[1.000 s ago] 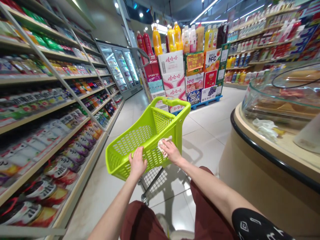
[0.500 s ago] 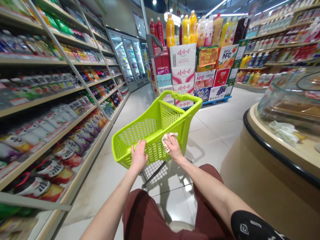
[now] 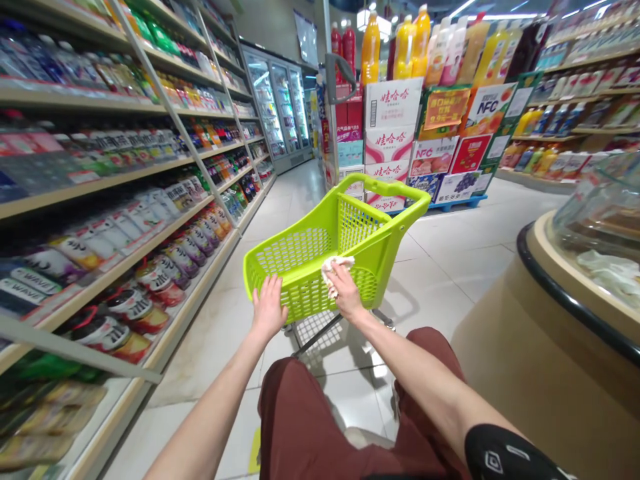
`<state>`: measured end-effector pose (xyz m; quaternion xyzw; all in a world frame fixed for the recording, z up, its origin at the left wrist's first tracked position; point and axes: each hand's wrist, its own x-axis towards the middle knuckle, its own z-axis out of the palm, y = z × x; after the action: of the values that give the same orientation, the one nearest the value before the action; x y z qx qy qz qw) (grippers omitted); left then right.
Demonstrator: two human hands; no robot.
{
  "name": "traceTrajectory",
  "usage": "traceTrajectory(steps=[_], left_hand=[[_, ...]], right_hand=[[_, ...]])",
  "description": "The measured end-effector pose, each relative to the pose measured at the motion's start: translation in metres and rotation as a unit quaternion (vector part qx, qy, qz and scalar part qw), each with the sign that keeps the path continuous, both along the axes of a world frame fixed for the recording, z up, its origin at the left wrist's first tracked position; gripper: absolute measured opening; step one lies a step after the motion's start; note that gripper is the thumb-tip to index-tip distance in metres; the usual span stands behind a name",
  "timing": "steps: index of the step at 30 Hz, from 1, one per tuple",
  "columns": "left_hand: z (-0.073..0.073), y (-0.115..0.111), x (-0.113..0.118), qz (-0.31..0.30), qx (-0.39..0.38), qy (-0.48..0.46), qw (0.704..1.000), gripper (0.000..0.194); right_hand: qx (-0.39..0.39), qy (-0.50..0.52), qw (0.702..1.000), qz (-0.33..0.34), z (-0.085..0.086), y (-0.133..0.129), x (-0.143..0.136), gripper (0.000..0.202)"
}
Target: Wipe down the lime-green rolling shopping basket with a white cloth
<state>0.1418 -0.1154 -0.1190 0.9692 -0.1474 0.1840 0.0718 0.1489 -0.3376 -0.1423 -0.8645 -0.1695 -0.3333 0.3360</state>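
A bright green plastic shopping cart [image 3: 395, 230] stands in front of my knees, its handle end toward the right. My left hand [image 3: 269, 310] holds the near rim close to the cart's left end, with its fingers over the edge and its thumb on the outside. A crumpled whitish cloth [image 3: 330, 268] is bunched under the fingers of my right hand [image 3: 349, 293]. That hand presses the cloth against the upper part of the perforated near side. The cart's basket has a slatted green divider [image 3: 361, 217] inside.
Drink shelves [image 3: 185, 207] line the left side. Stacked drink cartons [image 3: 393, 103] with bottles on top stand beyond the cart. A rounded beige counter [image 3: 525, 347] with a black edge is close on my right. Glass-door coolers [image 3: 280, 100] stand at the back left.
The view has turned left, so the cart and surroundings appear farther right. Relative to the cart, both hands have slid leftward along its near side, the right one with the cloth.
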Motion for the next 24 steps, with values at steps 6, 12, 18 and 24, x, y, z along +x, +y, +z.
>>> traceTrajectory(steps=[6,12,18,24], left_hand=[[-0.002,0.019,-0.001,-0.027,0.005,0.007,1.0,0.069],[-0.018,0.062,-0.007,0.05,-0.036,0.028,0.998,0.072],[-0.024,0.066,-0.01,0.057,-0.042,0.052,0.996,0.074],[-0.015,0.065,-0.017,0.056,-0.013,0.045,0.997,0.069]], right_hand=[[-0.136,0.013,0.987,0.088,-0.057,0.037,-0.02,0.041],[-0.112,-0.098,0.985,0.082,-0.012,0.058,-0.008,0.035],[-0.247,-0.123,0.946,0.171,-0.025,0.094,0.004,0.027],[-0.332,-0.033,0.926,0.176,-0.062,0.064,-0.018,0.025]])
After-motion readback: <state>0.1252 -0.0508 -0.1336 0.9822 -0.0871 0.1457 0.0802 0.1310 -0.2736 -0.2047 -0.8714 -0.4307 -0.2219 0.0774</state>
